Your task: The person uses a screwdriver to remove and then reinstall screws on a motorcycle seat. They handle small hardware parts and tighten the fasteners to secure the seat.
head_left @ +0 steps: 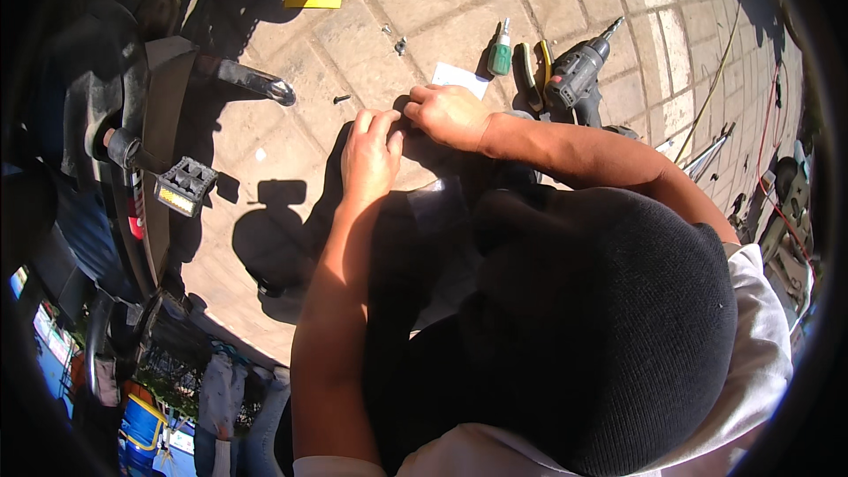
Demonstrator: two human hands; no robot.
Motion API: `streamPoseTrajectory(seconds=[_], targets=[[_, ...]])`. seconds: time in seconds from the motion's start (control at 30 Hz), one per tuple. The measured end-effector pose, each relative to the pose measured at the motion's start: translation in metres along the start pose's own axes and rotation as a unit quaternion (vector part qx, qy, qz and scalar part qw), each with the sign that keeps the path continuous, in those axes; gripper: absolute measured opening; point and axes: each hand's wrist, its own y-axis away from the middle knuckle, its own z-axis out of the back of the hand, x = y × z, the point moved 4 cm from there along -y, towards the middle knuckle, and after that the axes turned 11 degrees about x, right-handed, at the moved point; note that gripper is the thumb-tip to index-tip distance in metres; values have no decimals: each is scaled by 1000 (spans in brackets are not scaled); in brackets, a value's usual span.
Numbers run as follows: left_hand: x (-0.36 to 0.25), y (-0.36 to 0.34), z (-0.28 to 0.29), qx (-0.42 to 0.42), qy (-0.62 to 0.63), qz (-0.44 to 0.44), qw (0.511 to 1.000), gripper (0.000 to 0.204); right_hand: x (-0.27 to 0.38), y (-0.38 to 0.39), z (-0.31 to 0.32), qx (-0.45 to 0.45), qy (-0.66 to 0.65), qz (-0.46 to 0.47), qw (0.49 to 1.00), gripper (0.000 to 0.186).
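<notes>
Black knit cap (632,318) in the way; hands (452,116), paper (459,78), drill (579,72) beyond.

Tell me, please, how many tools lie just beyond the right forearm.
3: a green-handled screwdriver, pliers with yellow on a handle to its right, and a drill right of those; the forearm may hide others.

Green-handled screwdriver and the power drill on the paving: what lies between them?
In the head view, pliers lie between the screwdriver and the drill, their handles spread apart.
</notes>
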Motion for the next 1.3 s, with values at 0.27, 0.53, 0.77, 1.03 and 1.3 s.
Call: streamPoseTrajectory(seconds=[0.27,0.53,0.77,1.03,1.3], targets=[[13,-2,-16,-15,-62,-8,998,13,-22,5,5,-69,-109,-35,991,17],[20,3,-20,-31,-86,-8,996,19,-9,17,2,-18,-85,-14,996,16],[23,2,-17,-32,-59,8,998,22,2,0,-7,-25,42,47,998,20],[22,1,-23,-50,-26,22,998,26,-6,-1,-5,-32,-63,-21,997,21],[16,-9,-14,-87,7,20,996,10,-24,36,8,-61,-524,-194,827,19]])
